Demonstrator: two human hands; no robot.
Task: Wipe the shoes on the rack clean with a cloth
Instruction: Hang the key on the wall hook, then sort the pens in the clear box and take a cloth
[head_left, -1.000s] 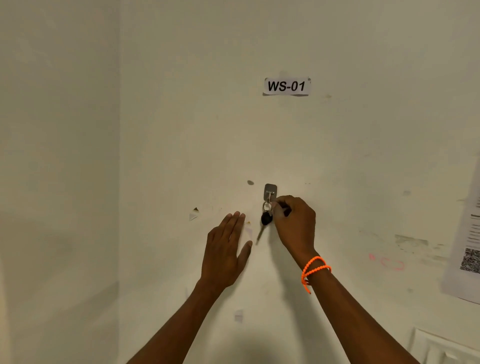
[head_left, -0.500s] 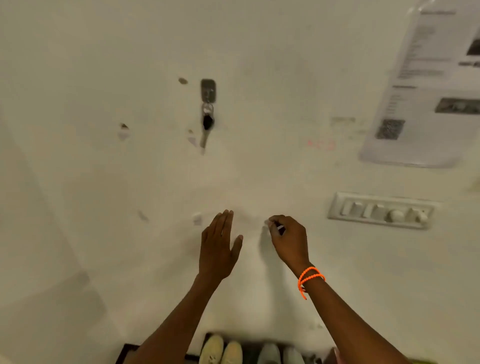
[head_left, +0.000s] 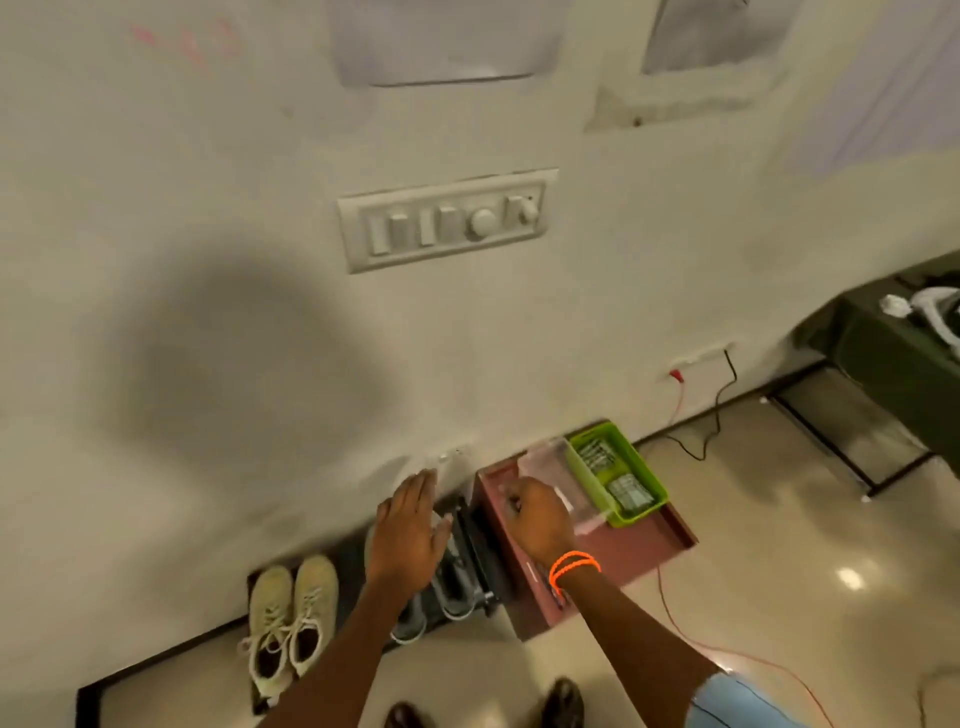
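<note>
While the left hand (head_left: 410, 530) hovers flat with straight fingers and the right hand (head_left: 537, 514) is curled, apparently pinching something small and blurred, the pale lace-up sneakers (head_left: 291, 618) sit on the low black rack (head_left: 343, 566) against the wall below.

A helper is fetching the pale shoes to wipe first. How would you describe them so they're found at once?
Look under the switch panel to the low black rack along the wall. The cream lace-up pair sits left of the darker grey shoes.
</note>
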